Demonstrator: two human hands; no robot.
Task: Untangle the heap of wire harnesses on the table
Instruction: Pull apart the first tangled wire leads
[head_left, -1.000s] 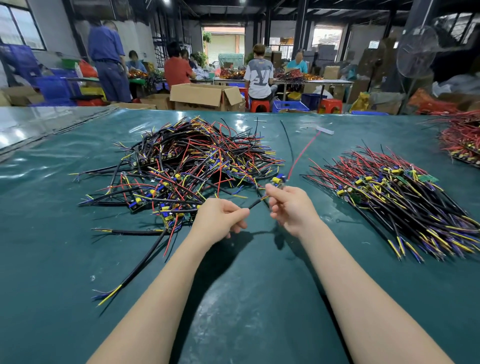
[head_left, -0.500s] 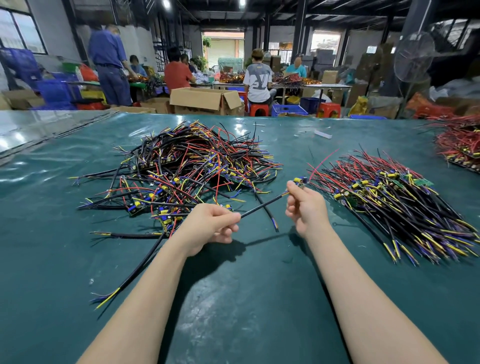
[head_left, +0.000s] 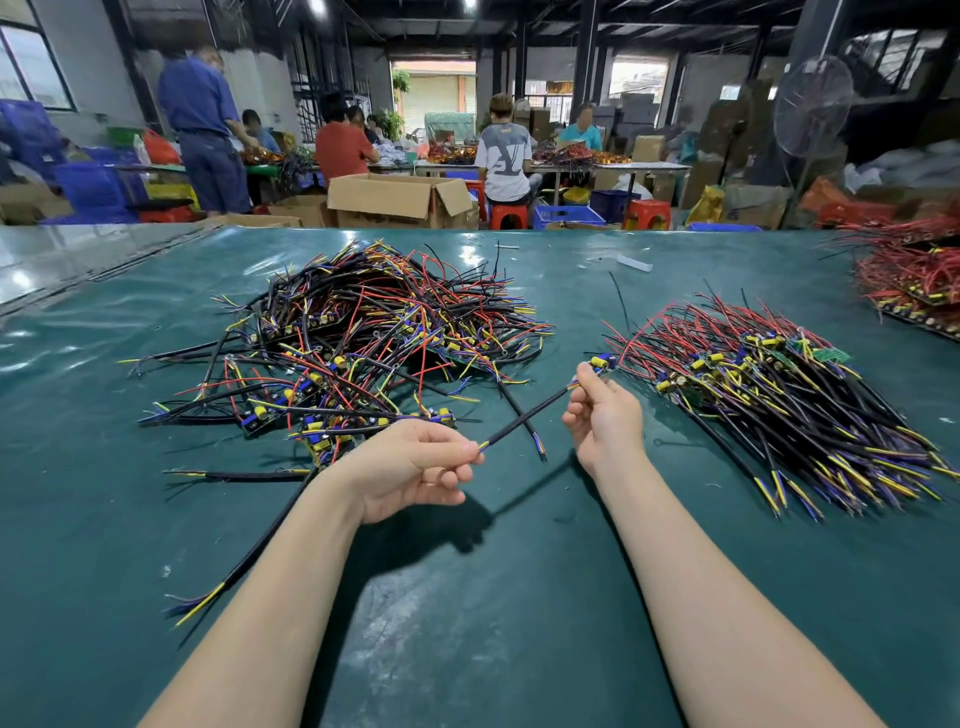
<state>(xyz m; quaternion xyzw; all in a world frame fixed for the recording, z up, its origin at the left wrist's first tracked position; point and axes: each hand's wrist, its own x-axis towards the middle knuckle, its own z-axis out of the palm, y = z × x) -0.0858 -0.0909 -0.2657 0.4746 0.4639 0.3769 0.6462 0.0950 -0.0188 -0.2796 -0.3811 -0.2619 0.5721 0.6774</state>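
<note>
Both hands pinch one black-sheathed wire harness: left hand its yellow-tipped end, right hand its board end (toward two o'clock), above the green table.

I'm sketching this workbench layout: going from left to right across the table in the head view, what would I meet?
Tangled heap → right hand pinching the held harness → sorted pile → red-wire pile at the far right.

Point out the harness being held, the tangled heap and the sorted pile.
held harness (head_left: 550, 401), head view, middle of its black sleeve.
tangled heap (head_left: 363, 332), head view, centre of the wires.
sorted pile (head_left: 779, 395), head view, middle of the bundle.
</note>
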